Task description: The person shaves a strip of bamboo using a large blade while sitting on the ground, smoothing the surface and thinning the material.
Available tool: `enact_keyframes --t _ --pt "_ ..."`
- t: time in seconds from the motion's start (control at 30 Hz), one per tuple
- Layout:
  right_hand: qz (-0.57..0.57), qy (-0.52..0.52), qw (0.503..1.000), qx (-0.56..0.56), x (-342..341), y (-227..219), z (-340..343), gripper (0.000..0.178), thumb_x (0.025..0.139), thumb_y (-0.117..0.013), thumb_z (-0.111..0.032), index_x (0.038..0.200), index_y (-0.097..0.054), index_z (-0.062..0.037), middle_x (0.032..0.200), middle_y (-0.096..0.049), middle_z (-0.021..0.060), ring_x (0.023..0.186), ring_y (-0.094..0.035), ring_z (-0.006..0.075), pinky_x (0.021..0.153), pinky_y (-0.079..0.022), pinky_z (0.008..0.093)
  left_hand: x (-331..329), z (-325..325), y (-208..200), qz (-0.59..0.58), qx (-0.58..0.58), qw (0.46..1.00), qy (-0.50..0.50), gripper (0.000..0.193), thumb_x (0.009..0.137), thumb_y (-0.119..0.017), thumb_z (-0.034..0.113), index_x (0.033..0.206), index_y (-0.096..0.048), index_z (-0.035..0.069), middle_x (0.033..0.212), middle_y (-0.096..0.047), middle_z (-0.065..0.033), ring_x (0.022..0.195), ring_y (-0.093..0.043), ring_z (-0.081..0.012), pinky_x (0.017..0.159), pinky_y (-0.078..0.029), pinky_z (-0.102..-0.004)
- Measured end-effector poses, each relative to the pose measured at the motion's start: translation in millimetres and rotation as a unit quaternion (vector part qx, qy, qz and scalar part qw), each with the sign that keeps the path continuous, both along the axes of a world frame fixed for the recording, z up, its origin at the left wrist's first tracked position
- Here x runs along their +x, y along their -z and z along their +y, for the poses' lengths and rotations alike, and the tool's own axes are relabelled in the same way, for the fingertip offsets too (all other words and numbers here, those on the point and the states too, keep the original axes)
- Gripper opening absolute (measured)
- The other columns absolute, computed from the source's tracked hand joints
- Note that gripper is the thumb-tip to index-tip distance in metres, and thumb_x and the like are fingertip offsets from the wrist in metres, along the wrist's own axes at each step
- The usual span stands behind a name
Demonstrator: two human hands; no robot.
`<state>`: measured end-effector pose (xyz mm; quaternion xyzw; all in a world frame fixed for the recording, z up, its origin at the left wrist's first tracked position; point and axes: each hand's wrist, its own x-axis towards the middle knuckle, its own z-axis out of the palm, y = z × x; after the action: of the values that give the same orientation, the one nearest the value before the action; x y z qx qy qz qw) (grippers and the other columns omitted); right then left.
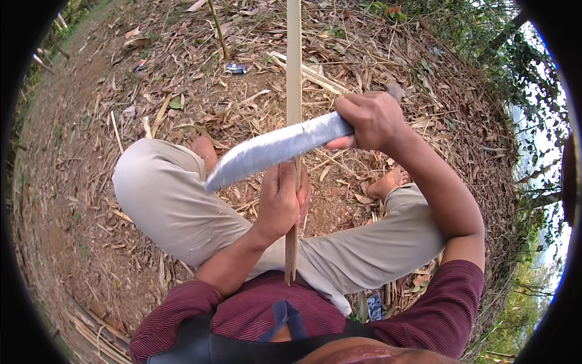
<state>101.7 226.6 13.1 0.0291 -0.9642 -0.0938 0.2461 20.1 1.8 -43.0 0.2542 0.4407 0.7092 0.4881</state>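
A long, pale split-bamboo strip (293,60) runs upright through the middle of the view, its darker lower end reaching my shirt. My left hand (280,200) is closed around the strip just below a machete blade. The machete (273,148) is gripped by its handle in my right hand (371,121). Its broad, slightly blurred blade slants across the strip, with the tip toward my left knee. The blade overlaps the strip; whether its edge touches it I cannot tell. Most of the handle is hidden inside my right fist.
Split bamboo pieces (312,74) lie beyond my hands on leaf-littered ground. A crushed can (236,69) rests near a thin upright stem (218,30). My bent legs and bare feet flank the work. More long strips (97,333) lie at lower left; trees border the right.
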Motion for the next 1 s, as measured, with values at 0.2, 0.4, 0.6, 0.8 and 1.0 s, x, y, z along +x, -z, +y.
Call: enact_keyframes --t 0.2,0.4,0.6,0.8,1.0 --pt "0.062 0.304 0.921 -0.237 21 -43 73 0.071 0.097 -0.036 -0.065 0.066 -0.055 -0.0036 0.049 -0.048 0.0059 0.041 -0.045 0.0185 0.043 -0.039 0.0357 26 -4 1 -0.030 0.033 0.997 0.059 0.030 0.107 -0.027 0.037 0.094 -0.036 0.011 0.054 -0.035 -0.0010 0.032 -0.029 -0.0080 0.028 -0.029 -0.0228" --pt "-0.081 0.193 0.965 -0.157 24 -39 -10 0.058 0.090 -0.055 -0.061 0.070 -0.055 -0.0061 0.059 -0.058 0.0096 0.052 -0.060 0.0306 0.051 -0.047 0.0425 11 5 -2 -0.082 -0.001 0.996 0.041 0.029 0.107 -0.030 0.036 0.099 -0.040 0.010 0.059 -0.040 -0.0025 0.036 -0.033 -0.0090 0.032 -0.030 -0.0225" --pt "-0.157 0.048 0.980 -0.113 14 4 -55 0.072 0.079 -0.053 -0.077 0.068 -0.055 -0.0060 0.058 -0.058 0.0092 0.045 -0.061 0.0272 0.041 -0.047 0.0370 4 2 17 -0.122 -0.034 0.990 0.056 0.027 0.105 -0.038 0.033 0.099 -0.048 0.008 0.069 -0.044 -0.0032 0.044 -0.039 -0.0085 0.040 -0.035 -0.0241" --pt "-0.103 0.004 0.991 -0.080 19 12 -42 0.071 0.074 -0.056 -0.079 0.069 -0.055 -0.0080 0.057 -0.055 0.0066 0.044 -0.060 0.0248 0.039 -0.046 0.0358 12 2 12 -0.127 -0.040 0.987 0.091 0.032 0.106 -0.036 0.031 0.083 -0.040 0.009 0.061 -0.035 0.0014 0.043 -0.035 -0.0081 0.041 -0.034 -0.0255" --pt "-0.061 0.004 0.998 -0.033 17 9 -11 0.070 0.068 -0.061 -0.079 0.067 -0.054 -0.0097 0.057 -0.054 0.0044 0.048 -0.061 0.0228 0.041 -0.046 0.0339 9 6 6 -0.115 -0.023 0.990 0.083 0.025 0.106 -0.037 0.030 0.102 -0.046 0.008 0.064 -0.036 0.0008 0.042 -0.030 -0.0065 0.038 -0.029 -0.0228"
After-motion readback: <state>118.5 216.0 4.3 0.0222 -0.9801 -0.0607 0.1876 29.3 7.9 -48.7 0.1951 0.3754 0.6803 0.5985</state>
